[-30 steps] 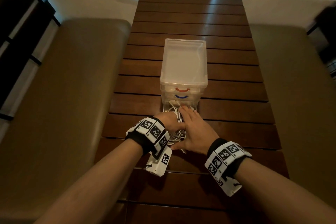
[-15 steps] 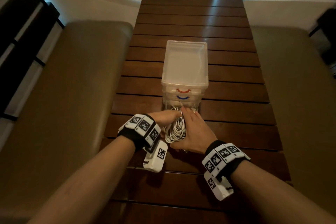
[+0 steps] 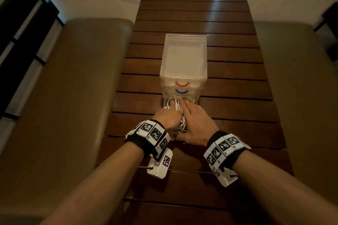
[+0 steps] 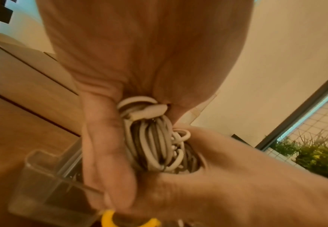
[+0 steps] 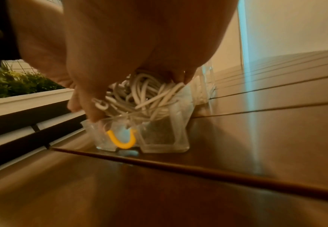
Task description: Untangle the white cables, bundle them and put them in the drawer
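Tightly, left hand (image 3: 169, 117) grips cables (image 3: 174, 103); flat right hand (image 3: 196, 124) presses them at drawer (image 5: 163, 135) rim.

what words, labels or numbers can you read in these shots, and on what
No readable text anywhere.
On the left wristband and right wristband: black-and-white square code patterns, no letters; tiny marks beside them too small to read.
On the drawer unit: no label, only a red handle, blue handle, yellow handle.

Both forearms extended forward; left grip (image 3: 169, 117) curled round cables (image 3: 175, 104); right grip (image 3: 196, 124) alongside, fingers straight.
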